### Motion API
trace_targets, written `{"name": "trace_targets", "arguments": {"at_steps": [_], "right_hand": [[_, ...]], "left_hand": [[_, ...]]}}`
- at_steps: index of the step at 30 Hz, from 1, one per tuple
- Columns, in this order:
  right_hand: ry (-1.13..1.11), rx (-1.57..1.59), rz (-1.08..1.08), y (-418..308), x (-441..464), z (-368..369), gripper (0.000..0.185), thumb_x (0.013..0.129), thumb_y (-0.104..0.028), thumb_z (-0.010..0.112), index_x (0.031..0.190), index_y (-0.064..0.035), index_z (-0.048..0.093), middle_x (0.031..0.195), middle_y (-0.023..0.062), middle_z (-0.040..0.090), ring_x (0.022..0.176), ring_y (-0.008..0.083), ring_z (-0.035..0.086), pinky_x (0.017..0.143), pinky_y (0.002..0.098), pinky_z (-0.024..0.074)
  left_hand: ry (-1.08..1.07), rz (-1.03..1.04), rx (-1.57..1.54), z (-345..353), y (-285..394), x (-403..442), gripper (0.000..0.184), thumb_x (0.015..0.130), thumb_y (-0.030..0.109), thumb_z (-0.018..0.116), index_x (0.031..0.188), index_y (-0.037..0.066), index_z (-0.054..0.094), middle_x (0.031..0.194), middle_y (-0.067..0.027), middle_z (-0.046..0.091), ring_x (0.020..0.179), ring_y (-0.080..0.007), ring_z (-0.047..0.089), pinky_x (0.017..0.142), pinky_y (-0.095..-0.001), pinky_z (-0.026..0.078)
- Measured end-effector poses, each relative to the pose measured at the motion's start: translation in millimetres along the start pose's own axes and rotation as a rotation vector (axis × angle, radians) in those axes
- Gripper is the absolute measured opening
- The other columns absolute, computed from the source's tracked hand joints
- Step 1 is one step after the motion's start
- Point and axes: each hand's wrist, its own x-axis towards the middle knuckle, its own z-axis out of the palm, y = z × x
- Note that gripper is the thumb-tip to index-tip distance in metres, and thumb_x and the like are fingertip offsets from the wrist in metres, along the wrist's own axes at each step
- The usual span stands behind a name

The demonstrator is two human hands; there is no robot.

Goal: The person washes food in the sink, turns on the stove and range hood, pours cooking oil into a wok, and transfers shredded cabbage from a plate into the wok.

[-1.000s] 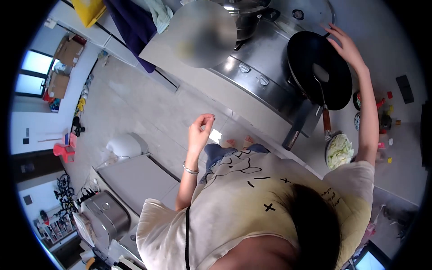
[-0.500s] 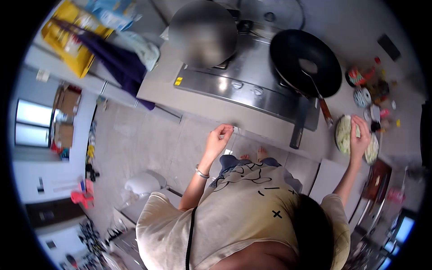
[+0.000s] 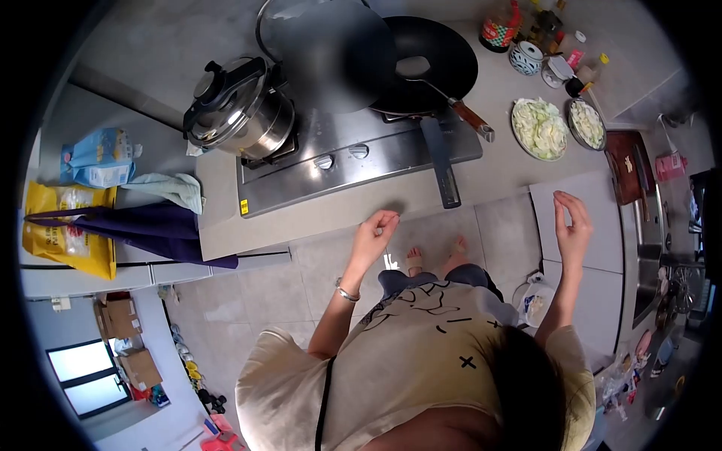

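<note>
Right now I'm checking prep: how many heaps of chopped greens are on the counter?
2: a larger heap right of the wok, a smaller heap just right of that.

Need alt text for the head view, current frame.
Bare left hand and right hand raised in front of a kitchen counter, nothing visible in either grip. On it, a steel stove bears a lidded pot and a partly obscured black wok with a wooden-handled utensil in it; two heaps of chopped greens lie to the right.
</note>
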Motion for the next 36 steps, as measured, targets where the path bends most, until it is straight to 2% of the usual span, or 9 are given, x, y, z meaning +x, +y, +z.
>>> {"name": "trace_targets", "arguments": {"at_steps": [5,11,14,16,18,20,21,22,36], "right_hand": [[-0.018,0.191,0.053,4,1,25,0.008,0.077,-0.003,0.060,0.084,0.0010,0.062,0.087,0.0093,0.064,0.081,0.0209,0.060,0.072,0.0290,0.0460],[-0.503,1.461,0.839,-14,50,92,0.043,0.090,-0.036,0.043,0.109,0.0019,0.048,0.102,0.0164,0.059,0.089,0.0221,0.059,0.084,0.0301,0.0460],[-0.675,1.652,1.071,-23,87,121,0.051,0.084,-0.046,0.049,0.105,0.0012,0.047,0.101,0.0183,0.058,0.090,0.0230,0.058,0.084,0.0303,0.0463],[-0.715,1.732,1.154,-25,104,139,0.054,0.080,-0.047,0.054,0.103,0.0018,0.048,0.096,0.0172,0.059,0.084,0.0226,0.059,0.078,0.0295,0.0487],[-0.573,1.860,1.305,-36,113,150,0.047,0.078,-0.038,0.062,0.097,0.0034,0.051,0.084,0.0126,0.060,0.068,0.0189,0.058,0.059,0.0243,0.0500],[-0.672,1.900,1.136,-33,120,162,0.030,0.081,-0.025,0.061,0.088,0.0034,0.054,0.071,0.0067,0.056,0.055,0.0116,0.052,0.041,0.0150,0.0370],[-1.025,2.052,1.125,-20,125,170,0.021,0.081,-0.019,0.058,0.078,-0.0003,0.050,0.064,0.0043,0.050,0.049,0.0081,0.044,0.041,0.0170,0.0345],[-0.959,2.019,1.137,-28,126,161,0.020,0.082,-0.018,0.056,0.083,0.0008,0.051,0.059,-0.0013,0.043,0.043,0.0043,0.035,0.036,0.0157,0.0292],[-0.789,1.882,0.765,42,24,-16,0.018,0.087,-0.022,0.048,0.091,-0.0044,0.049,0.051,-0.0012,0.041,0.038,0.0044,0.035,0.031,0.0206,0.0215]], "left_hand": [[-0.073,-0.110,-0.314,18,17,-2,0.028,0.090,0.023,0.048,0.097,-0.002,0.057,0.092,-0.0093,0.062,0.087,-0.0150,0.059,0.081,-0.0258,0.045],[-0.328,-0.326,-1.132,59,61,40,0.052,0.090,0.044,0.037,0.109,-0.003,0.048,0.104,-0.0149,0.056,0.098,-0.0255,0.054,0.091,-0.0394,0.041],[-0.437,-0.333,-1.396,81,78,73,0.059,0.086,0.051,0.040,0.111,-0.002,0.047,0.104,-0.0154,0.055,0.101,-0.0274,0.053,0.095,-0.0428,0.037],[-0.410,-0.462,-1.699,91,76,95,0.048,0.086,0.044,0.049,0.105,0.000,0.051,0.084,-0.0087,0.059,0.079,-0.0168,0.058,0.072,-0.0281,0.048],[-0.519,-0.507,-1.895,93,75,109,0.032,0.089,0.030,0.049,0.099,0.000,0.053,0.066,-0.0019,0.049,0.054,-0.0085,0.049,0.048,-0.0182,0.042],[-0.617,-0.361,-1.838,94,76,109,0.019,0.091,0.018,0.044,0.093,0.000,0.051,0.057,0.0014,0.036,0.041,-0.0046,0.033,0.036,-0.0178,0.031],[-0.625,-0.389,-1.836,93,76,111,0.017,0.091,0.015,0.042,0.091,-0.001,0.050,0.056,0.0011,0.035,0.039,-0.0050,0.031,0.035,-0.0186,0.030],[-0.624,-0.410,-1.831,90,75,112,0.016,0.092,0.012,0.040,0.088,-0.001,0.048,0.055,0.0007,0.034,0.038,-0.0053,0.029,0.034,-0.0194,0.030],[-0.431,-0.463,-1.397,93,147,34,0.011,0.086,-0.001,0.037,0.095,0.002,0.042,0.054,-0.0015,0.034,0.034,-0.0081,0.029,0.027,-0.0222,0.029]]}}
